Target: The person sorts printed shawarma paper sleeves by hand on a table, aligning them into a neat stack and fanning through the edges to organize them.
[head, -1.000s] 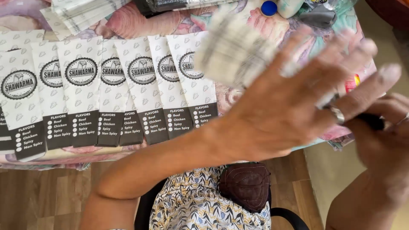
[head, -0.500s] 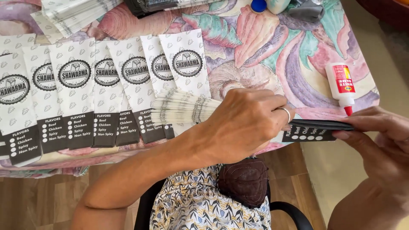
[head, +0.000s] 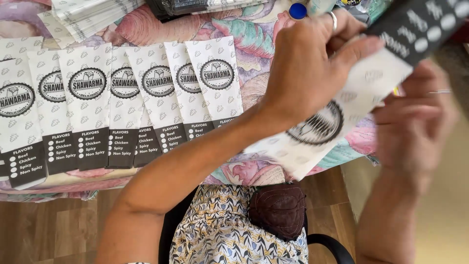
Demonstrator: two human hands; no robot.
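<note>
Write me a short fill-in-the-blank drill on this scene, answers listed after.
1. Both hands, left hand and right hand, hold one paper ____.
2. The row of bags lies on a ____-patterned tablecloth.
3. The ring sits on the ____ hand.
4. The bottle cap is ____.

Answers: bag; floral; left; blue

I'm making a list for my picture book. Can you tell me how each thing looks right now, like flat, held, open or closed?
Paper bag: held up over the table by both hands, tilted, blurred.
Left hand: grips the bag's upper part.
Right hand: holds the bag's right edge.
Row of paper bags: lying flat, overlapping, printed side up.
Stack of bags: piled at the table's far edge.
Blue cap: on its bottle.
</note>
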